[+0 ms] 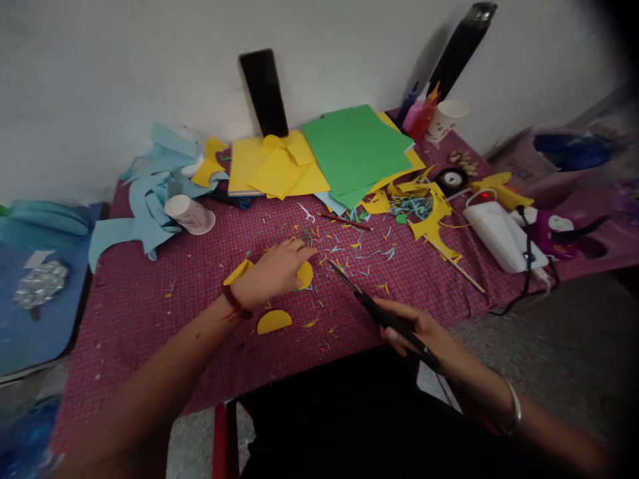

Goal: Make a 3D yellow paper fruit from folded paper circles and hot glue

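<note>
My left hand (275, 267) reaches palm-down over the table, its fingers stretched out above a yellow paper circle (305, 275). The thumb is at the circle's edge; whether it touches is hard to tell. A folded yellow paper piece (238, 272) lies partly hidden behind the wrist. Nearer the front edge rests a yellow half-circle of paper (274, 322). In my right hand (407, 326) is a pair of scissors (372, 308), black-handled, the blades pointing up and left over the cloth. Small blue, green and yellow paper snips are scattered between the hands.
Green sheets (357, 153) and yellow sheets (284, 166) lie at the back, below a phone (264, 92) against the wall. Blue paper scraps (150, 193) and a paper cup (190, 214) are on the left. To the right are a stick (454, 264) and a white power strip (504, 236).
</note>
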Demonstrator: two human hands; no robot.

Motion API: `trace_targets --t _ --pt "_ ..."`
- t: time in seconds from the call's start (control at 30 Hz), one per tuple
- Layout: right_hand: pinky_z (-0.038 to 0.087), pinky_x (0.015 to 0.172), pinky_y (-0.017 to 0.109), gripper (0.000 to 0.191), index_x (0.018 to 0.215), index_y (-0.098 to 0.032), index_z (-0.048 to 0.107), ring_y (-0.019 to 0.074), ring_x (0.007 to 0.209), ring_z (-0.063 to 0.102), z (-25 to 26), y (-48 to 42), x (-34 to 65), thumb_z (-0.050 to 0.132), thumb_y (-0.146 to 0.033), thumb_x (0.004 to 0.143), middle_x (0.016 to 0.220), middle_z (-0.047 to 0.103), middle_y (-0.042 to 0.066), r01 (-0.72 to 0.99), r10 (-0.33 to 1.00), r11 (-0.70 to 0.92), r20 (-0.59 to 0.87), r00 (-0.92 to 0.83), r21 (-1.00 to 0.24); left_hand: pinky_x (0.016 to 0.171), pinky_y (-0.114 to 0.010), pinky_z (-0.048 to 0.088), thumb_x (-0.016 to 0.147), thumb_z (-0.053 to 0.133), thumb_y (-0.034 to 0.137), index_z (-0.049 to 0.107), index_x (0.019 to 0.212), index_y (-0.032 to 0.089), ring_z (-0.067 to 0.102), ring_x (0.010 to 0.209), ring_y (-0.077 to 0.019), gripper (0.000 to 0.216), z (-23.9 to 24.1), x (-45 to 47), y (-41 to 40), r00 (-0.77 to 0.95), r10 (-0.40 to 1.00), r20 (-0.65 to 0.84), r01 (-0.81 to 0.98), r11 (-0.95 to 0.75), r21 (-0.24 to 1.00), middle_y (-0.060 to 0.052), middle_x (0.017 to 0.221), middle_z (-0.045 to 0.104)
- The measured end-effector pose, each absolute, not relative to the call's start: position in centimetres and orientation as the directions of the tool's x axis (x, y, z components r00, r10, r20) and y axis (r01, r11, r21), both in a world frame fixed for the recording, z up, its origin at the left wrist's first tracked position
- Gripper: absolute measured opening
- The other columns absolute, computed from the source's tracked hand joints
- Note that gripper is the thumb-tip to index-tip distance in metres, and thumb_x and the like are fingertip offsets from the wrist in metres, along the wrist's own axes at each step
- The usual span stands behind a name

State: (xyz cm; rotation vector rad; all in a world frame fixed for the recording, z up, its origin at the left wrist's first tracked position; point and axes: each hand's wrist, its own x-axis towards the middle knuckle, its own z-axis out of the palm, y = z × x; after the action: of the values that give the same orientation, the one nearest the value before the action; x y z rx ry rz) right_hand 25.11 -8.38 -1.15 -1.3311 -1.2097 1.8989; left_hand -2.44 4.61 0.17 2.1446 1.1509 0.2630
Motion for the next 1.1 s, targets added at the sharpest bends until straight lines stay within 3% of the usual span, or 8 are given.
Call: trace_targets --t 0.07,0.17,0.3,0.43,0.63,0.83,1.0,1.1 --pt "0.026 0.044 0.022 0.063 0.133 -0.021 0.053 0.0068 0.047 0.035 -1.4 -8.5 25.3 0.069 -0.048 0.078 0.063 0.048 -0.004 0.065 0.794 -0.49 -0.476 -0.379 -0.869 0.093 -0.043 0.039 0.055 0.064 0.006 0.067 0.094 0.02 0.055 0.1 -0.0268 0.041 0.0 -2.5 4.9 0.557 0.815 -0.16 0.658 -0.315 0.684 -0.007 0.099 0.063" --pt "0.024 0.044 0.022 0.062 0.133 -0.021 0.053 0.007 0.048 0.035 -1.3 -8.6 25.3 0.069 -0.047 0.078 0.062 0.045 -0.005 0.042 0.797 -0.486 -0.462 -0.389 -0.873 0.071 -0.034 0.047 0.059 0.062 0.01 0.064 0.077 0.02 0.058 0.071 -0.019 0.021 0.2 -2.7 4.7 0.496 0.84 -0.219 0.624 -0.169 0.763 -0.001 0.071 0.061" --pt "0.024 0.045 0.022 0.064 0.133 -0.021 0.052 0.007 0.048 0.035 -1.0 -8.6 25.1 0.069 -0.05 0.078 0.06 0.044 -0.006 0.006 0.784 -0.502 -0.458 -0.419 -0.865 0.053 -0.025 0.044 0.07 0.057 0.023 0.059 0.076 0.02 0.055 0.053 -0.013 0.007 1.2 -3.1 3.2 0.411 0.873 -0.262 0.506 0.021 0.862 0.001 0.061 0.058" --pt "0.023 0.045 0.022 0.059 0.133 -0.022 0.052 0.0068 0.048 0.035 -1.1 -8.7 24.8 0.067 -0.047 0.081 0.061 0.044 -0.006 -0.02 0.782 -0.489 -0.429 -0.452 -0.872 0.05 -0.023 0.04 0.071 0.059 0.031 0.058 0.069 0.02 0.05 0.05 -0.0111 0.011 1.6 -3.2 1.4 0.317 0.917 -0.241 0.459 0.075 0.886 0.001 0.06 0.057" --pt "0.028 0.045 0.022 0.059 0.131 -0.021 0.052 0.0061 0.048 0.039 -1.7 -8.6 25.0 0.068 -0.046 0.08 0.069 0.05 -0.004 -0.084 0.853 -0.426 -0.368 -0.37 -0.901 0.05 -0.024 0.028 0.079 0.06 0.039 0.059 0.06 0.02 0.044 0.052 -0.0125 0.027 0.8 -1.0 1.6 0.248 0.957 -0.15 0.58 -0.023 0.814 0.001 0.056 0.053" --pt "0.026 0.044 0.021 0.057 0.132 -0.021 0.051 0.0051 0.048 0.038 -2.2 -8.8 25.4 0.067 -0.043 0.082 0.07 0.052 -0.003 -0.137 0.866 -0.422 -0.354 -0.354 -0.896 0.053 -0.027 0.019 0.061 0.077 0.05 0.053 0.059 0.022 0.038 0.052 -0.0146 0.037 0.9 2.9 1.9 0.248 0.962 -0.113 0.73 -0.109 0.675 0.003 0.054 0.044" --pt "0.028 0.045 0.021 0.052 0.13 -0.024 0.053 0.0051 0.049 0.04 -2.2 -8.7 25.6 0.066 -0.043 0.083 0.075 0.054 -0.002 -0.169 0.882 -0.395 -0.321 -0.345 -0.903 0.057 -0.028 0.023 0.06 0.078 0.036 0.055 0.073 0.023 0.043 0.057 -0.0156 0.03 0.8 3.8 1.3 0.276 0.944 -0.18 0.792 -0.117 0.599 0.002 0.064 0.049" --pt "0.029 0.045 0.021 0.052 0.13 -0.024 0.053 0.0055 0.049 0.04 -2.1 -8.6 25.7 0.065 -0.042 0.084 0.071 0.052 -0.003 -0.187 0.888 -0.381 -0.302 -0.346 -0.905 0.058 -0.028 0.026 0.062 0.073 0.027 0.053 0.069 0.022 0.043 0.058 -0.0146 0.021 0.0 3.5 1.5 0.307 0.923 -0.231 0.791 -0.112 0.601 0.003 0.065 0.05"
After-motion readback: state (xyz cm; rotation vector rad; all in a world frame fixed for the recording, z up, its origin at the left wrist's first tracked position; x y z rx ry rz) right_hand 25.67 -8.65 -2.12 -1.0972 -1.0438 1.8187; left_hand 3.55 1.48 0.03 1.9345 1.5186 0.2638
